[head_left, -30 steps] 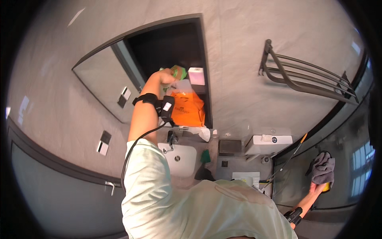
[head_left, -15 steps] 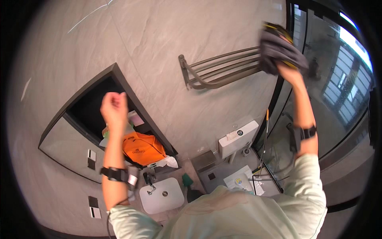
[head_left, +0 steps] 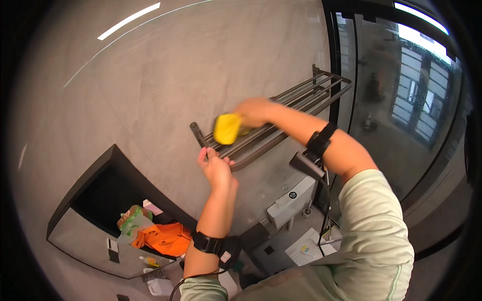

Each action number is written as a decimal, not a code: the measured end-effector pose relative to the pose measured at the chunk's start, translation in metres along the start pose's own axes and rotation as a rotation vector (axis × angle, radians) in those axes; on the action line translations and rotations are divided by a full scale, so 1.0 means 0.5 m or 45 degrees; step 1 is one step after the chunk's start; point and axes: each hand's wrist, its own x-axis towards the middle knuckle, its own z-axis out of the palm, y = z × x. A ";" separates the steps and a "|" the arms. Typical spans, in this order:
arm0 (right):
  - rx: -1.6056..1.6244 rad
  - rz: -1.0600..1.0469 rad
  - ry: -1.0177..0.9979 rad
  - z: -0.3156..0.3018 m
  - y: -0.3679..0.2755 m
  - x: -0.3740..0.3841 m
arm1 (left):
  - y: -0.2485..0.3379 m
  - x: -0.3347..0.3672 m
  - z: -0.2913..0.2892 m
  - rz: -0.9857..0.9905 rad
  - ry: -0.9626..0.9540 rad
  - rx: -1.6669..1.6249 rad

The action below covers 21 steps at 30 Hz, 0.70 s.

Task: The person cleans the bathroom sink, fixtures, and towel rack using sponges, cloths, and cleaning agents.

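A dark metal towel rack point(head_left: 261, 149) with several parallel bars is fixed to the grey stone-look wall. My right hand point(head_left: 254, 111) is closed on a yellow cloth point(head_left: 227, 129) above the rack's left part. The cloth is smeared by motion, and my hand hides some of it. Just below the cloth, my left hand point(head_left: 217, 169) has its fingers curled around the rack's left front corner. Part of the bars is covered by my right forearm.
Lower left, an open mirror cabinet point(head_left: 123, 163) holds an orange bag point(head_left: 164, 239). A white toilet tank point(head_left: 291, 200) stands below the rack. A glass shower door point(head_left: 386, 100) in a black frame is on the right.
My right hand has come left along the rack with the cloth, whose yellow part now shows more than its grey. My left hand went from beside the cabinet to the rack's corner. The view shifted.
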 end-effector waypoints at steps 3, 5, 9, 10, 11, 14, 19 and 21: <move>-0.198 0.648 -0.122 0.003 0.253 -0.083 | -0.010 -0.008 0.010 0.007 -0.011 0.025; -0.426 0.919 -0.138 0.001 0.386 -0.128 | -0.006 -0.009 0.008 0.005 -0.025 0.029; -0.480 1.140 -0.087 0.000 0.405 -0.107 | -0.006 -0.002 0.005 -0.014 -0.016 0.010; -0.455 1.086 -0.145 -0.016 0.375 -0.094 | -0.009 -0.001 0.006 0.002 -0.017 -0.027; -0.340 0.969 -0.112 -0.026 0.338 -0.094 | -0.016 0.003 0.005 0.013 0.029 -0.033; -0.035 0.352 -0.169 -0.024 0.237 -0.025 | -0.009 0.003 0.004 0.039 -0.012 -0.075; 0.470 -0.072 0.004 -0.023 0.032 0.117 | -0.007 -0.013 0.012 -0.007 0.003 -0.098; 0.599 -0.215 0.038 -0.041 -0.047 0.169 | -0.004 -0.011 0.005 0.014 0.010 -0.090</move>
